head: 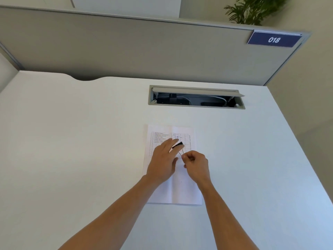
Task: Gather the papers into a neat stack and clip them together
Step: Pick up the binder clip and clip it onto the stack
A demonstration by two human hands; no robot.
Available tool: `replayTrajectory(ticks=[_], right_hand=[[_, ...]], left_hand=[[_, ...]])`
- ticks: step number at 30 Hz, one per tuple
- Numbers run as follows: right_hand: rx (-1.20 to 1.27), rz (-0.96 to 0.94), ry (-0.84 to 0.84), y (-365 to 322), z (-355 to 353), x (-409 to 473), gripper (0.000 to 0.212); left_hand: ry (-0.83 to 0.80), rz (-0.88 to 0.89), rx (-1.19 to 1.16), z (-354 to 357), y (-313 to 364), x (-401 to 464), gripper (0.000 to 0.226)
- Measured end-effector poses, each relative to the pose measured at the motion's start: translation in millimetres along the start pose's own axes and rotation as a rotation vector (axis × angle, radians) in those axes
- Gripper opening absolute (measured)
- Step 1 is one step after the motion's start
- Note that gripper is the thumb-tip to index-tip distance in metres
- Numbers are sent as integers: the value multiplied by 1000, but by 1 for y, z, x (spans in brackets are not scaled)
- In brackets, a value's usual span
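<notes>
A stack of white papers [187, 188] with a printed table on top lies flat on the white desk [72, 141], in the middle of the view. Above the papers my left hand [162, 161] holds the black body of a binder clip [177, 144] between its fingertips. My right hand [195, 164] pinches the clip's wire handle [181, 152] between thumb and forefinger. Both hands hover over the upper half of the sheet and hide part of the table.
An open cable tray [196, 97] with dark cables is set into the desk behind the papers. A grey partition [126, 47] with a blue "018" sign [273, 39] closes off the back. The desk's right edge runs diagonally at the right.
</notes>
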State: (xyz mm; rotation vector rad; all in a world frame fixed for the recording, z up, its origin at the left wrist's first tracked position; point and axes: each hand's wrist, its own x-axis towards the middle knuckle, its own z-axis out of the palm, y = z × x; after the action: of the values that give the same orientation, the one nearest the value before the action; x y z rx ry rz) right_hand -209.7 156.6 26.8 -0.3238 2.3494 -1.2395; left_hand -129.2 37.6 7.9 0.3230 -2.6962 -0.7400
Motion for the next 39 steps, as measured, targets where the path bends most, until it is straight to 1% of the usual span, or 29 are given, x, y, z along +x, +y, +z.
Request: replayTrajectory(ticks=[2,4,7,9,12,13,17,22,27,31,33,36,39], right_hand=[[-57,-48,-49,-1,-4,-6,16],[-73,-71,-95,-1,-8,-12,19],[-97,-107,-160,0,-12,-18,18],[-99,-127,-192,0,-15,-20,18],[-79,-136,-226,1,-16,-26,14],[-64,-137,-233,2,-15,-28,14],[13,-152,-216,3,-14,-33,14],[95,-186,-202,4,-13,-36,12],[145,-222,-215,5,-12,-39,14],[182,-249,-292,9,-16,-38,6],[179,-262,-326,11,-19,-36,8],[168,-281,-357,13,-22,-34,12],[205,-306,-380,12,-25,-32,12]], left_hand=[[1,55,47,-6,2,-6,43],[51,91,104,-12,3,-12,34],[65,115,181,-17,5,-18,23],[8,107,187,-19,6,-21,18],[-122,66,188,-23,8,-26,10],[-140,46,174,-24,9,-27,10],[-118,-72,84,-28,13,-33,14],[-137,-212,-25,-34,18,-35,17],[-152,-270,-111,-36,22,-36,17],[-169,-342,-304,-36,18,-39,18],[-171,-362,-342,-37,17,-40,21],[-194,-365,-396,-39,17,-40,27],[-255,-345,-476,-43,16,-39,23]])
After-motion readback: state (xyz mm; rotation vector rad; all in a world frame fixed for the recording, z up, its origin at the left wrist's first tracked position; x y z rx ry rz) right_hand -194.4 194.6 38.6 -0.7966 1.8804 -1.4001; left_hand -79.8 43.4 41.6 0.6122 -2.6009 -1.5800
